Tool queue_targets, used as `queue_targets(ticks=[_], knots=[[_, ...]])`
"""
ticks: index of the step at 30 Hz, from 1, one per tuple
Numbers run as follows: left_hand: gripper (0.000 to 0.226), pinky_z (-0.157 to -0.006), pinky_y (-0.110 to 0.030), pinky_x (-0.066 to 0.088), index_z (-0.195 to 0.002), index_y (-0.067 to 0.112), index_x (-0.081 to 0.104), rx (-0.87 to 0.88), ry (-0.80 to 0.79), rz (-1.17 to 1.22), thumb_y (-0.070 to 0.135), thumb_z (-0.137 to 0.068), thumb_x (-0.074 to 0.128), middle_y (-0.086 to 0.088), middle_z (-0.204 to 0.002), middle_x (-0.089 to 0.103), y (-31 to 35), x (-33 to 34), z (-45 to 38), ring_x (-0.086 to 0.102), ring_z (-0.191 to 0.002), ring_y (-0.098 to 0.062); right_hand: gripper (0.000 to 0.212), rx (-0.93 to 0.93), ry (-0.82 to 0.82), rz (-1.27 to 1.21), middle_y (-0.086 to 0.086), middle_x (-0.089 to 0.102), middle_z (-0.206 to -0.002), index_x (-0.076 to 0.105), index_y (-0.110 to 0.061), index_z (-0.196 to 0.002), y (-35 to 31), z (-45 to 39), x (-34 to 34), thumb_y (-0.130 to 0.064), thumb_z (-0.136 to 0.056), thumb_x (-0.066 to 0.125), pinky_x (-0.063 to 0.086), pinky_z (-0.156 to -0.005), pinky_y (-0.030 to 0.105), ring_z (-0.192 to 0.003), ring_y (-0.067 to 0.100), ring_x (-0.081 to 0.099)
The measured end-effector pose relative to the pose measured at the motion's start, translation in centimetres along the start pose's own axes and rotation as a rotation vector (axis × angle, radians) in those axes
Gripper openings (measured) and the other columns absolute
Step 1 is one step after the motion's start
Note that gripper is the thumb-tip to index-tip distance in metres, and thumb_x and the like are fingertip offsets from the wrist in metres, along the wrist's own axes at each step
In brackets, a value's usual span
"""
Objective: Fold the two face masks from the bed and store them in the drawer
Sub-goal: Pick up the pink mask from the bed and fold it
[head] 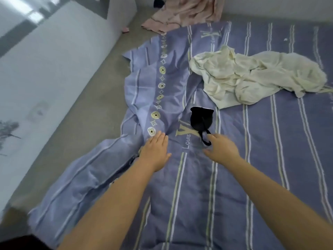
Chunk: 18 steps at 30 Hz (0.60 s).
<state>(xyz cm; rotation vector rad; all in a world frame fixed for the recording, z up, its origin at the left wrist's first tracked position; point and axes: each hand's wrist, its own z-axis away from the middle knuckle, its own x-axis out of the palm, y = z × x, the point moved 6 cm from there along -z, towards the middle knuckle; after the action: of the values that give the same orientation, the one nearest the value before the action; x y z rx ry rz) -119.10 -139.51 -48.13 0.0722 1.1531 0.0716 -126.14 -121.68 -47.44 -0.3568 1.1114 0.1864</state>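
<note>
A black face mask (201,118) lies crumpled on the purple striped bed cover (270,150), its ear loop trailing toward me. My right hand (221,148) hovers just below the mask, fingers spread, its fingertips at the loop. My left hand (156,152) rests flat and open on the cover, to the left of the mask. Another small black item (158,2) lies far off at the top of the view; I cannot tell what it is. No drawer is in view.
A crumpled cream cloth (252,76) lies on the bed beyond the mask. A pink cloth (182,13) lies at the far end of the bed. The cover's left edge hangs onto a grey floor (86,105), with a white wall (36,69) on the left.
</note>
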Motion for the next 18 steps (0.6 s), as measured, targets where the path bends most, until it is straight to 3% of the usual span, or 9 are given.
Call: queue_targets(ticks=[3,6,8,11,14,16,18], knots=[[0.067,-0.119,-0.036,0.002,-0.142,0.002,-0.001,0.032,-0.058,0.047,0.035,-0.095,0.034,-0.013,-0.156,-0.002,-1.6,5.1,-5.6,-0.005,-0.144,-0.024,0.074,0.078,0.058,0.036,0.014,0.022,-0.151,0.018,-0.021,-0.14,-0.1,-5.4,3.8,-0.047,-0.082,0.054,0.018,-0.112,0.05,-0.137,0.032,0.022],[0.069,-0.118,-0.031,-0.003,-0.142,0.003,-0.004,0.063,-0.054,0.088,0.036,-0.094,0.034,-0.013,-0.156,-0.004,-2.4,9.7,-9.3,-0.006,-0.144,-0.022,0.07,0.173,0.143,-0.012,0.021,0.011,-0.153,0.016,-0.024,-0.141,0.6,-10.1,6.9,-0.036,-0.084,0.055,0.021,-0.111,0.051,-0.137,0.037,0.018],[0.07,-0.112,-0.023,-0.013,-0.142,0.005,-0.004,0.074,-0.005,0.141,0.039,-0.094,0.035,-0.011,-0.156,-0.004,-3.0,11.8,-10.3,-0.005,-0.144,-0.02,0.06,0.209,0.228,-0.05,0.024,0.017,-0.15,0.025,-0.021,-0.139,1.1,-12.4,7.8,-0.025,-0.086,0.053,0.027,-0.106,0.049,-0.13,0.042,0.027],[0.07,-0.096,-0.01,-0.031,-0.142,0.005,-0.003,0.108,0.08,0.193,0.041,-0.094,0.033,-0.011,-0.156,-0.004,-3.3,13.4,-10.9,-0.005,-0.143,-0.018,0.043,0.208,0.376,-0.093,0.026,0.044,-0.133,0.046,-0.006,-0.127,2.4,-14.3,8.0,-0.006,-0.084,0.05,0.036,-0.093,0.045,-0.113,0.043,0.041],[0.071,-0.104,-0.015,-0.019,-0.142,0.004,0.002,0.105,0.125,0.225,0.041,-0.092,0.037,-0.012,-0.156,0.002,-3.3,13.1,-10.8,0.0,-0.144,-0.02,0.029,0.085,0.44,-0.209,0.033,0.062,-0.104,0.061,0.005,-0.107,3.4,-13.3,6.9,0.007,-0.078,0.054,0.047,-0.075,0.047,-0.094,0.048,0.055],[0.076,-0.11,-0.021,-0.006,-0.141,0.003,0.007,0.1,0.186,0.327,0.038,-0.089,0.048,-0.016,-0.155,0.01,-2.4,11.3,-11.0,0.008,-0.143,-0.024,0.029,-0.06,0.388,-0.279,0.036,0.066,-0.088,0.066,0.007,-0.097,3.2,-11.3,6.1,0.015,-0.07,0.06,0.053,-0.064,0.049,-0.075,0.051,0.062],[0.086,-0.111,-0.027,0.009,-0.141,0.002,0.011,0.086,0.228,0.521,0.034,-0.08,0.064,-0.02,-0.152,0.017,-0.8,9.2,-11.5,0.017,-0.141,-0.03,0.028,-0.171,0.282,-0.327,0.034,0.068,-0.079,0.069,0.006,-0.089,2.8,-8.7,6.0,0.016,-0.064,0.064,0.055,-0.056,0.04,-0.064,0.047,0.066]])
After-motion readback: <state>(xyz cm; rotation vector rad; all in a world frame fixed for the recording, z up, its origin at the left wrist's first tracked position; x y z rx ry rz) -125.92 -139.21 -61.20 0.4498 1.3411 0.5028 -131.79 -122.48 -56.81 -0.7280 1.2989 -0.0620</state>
